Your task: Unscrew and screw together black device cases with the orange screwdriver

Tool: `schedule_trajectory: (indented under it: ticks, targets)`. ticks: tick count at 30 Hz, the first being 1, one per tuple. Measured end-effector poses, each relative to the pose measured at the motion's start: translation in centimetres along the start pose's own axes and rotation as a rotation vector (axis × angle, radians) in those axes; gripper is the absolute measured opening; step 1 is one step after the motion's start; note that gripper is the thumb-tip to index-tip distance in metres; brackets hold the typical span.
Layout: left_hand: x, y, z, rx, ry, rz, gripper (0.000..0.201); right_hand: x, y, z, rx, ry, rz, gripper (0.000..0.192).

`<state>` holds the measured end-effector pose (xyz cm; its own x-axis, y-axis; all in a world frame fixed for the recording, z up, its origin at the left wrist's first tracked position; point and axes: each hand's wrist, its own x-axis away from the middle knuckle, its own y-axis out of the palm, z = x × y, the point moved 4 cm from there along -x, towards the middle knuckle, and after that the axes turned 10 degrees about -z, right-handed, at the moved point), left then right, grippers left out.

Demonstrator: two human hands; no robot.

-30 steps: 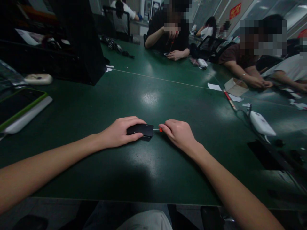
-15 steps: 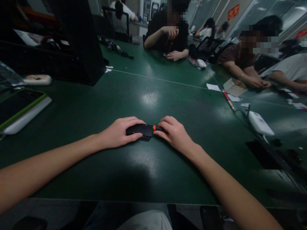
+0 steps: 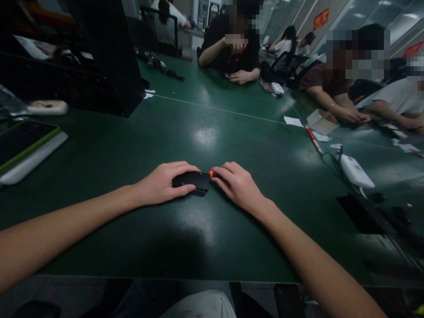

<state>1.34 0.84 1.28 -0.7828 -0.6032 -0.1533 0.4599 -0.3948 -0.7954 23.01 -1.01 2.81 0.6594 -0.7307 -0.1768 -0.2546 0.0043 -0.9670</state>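
On the green table, a flat black box-shaped device (image 3: pixel 194 180) lies in front of me. My left hand (image 3: pixel 170 181) is wrapped round its left end, thumb on the near side and fingers along the far side. My right hand (image 3: pixel 236 180) is closed round a screwdriver with an orange-and-black handle (image 3: pixel 212 174). The orange part sits right beside the device's right end; the shaft is hidden, so I cannot tell whether it reaches into the device. Both forearms rest low over the table.
To the left stand a green-edged tablet-like device (image 3: pixel 29 141) and a black shelf unit (image 3: pixel 115 66). At right lie a white box with a cable (image 3: pixel 356 170), a small carton (image 3: pixel 321 121) and a black flat piece (image 3: pixel 359 212). Several people sit around the table.
My right fingers have slid left along the handle, covering more of its black part and closing on the orange end. The left hand keeps its hold on the device. The view shifts slightly.
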Motion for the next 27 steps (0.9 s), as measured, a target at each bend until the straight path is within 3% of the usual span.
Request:
schedule_trajectory:
  ticks: [7, 15, 22, 27]
  targets:
    - [0.0, -0.1, 0.2, 0.002, -0.014, 0.0, 0.041, 0.1, 0.1, 0.7, -0.065, -0.024, -0.021, 0.037]
    - [0.0, 0.1, 0.1, -0.008, 0.018, -0.001, 0.043, -0.3, -0.3, -0.7, 0.259, 0.004, -0.022, 0.042]
    - [0.1, 0.2, 0.0, -0.002, 0.078, 0.007, 0.045, -0.5, 1.0, -0.3, -0.147, -0.044, -0.082, 0.038]
    - [0.2, 0.2, 0.1, -0.005, 0.087, 0.014, 0.045, -0.2, 0.1, 0.6, -0.041, -0.05, -0.06, 0.038]
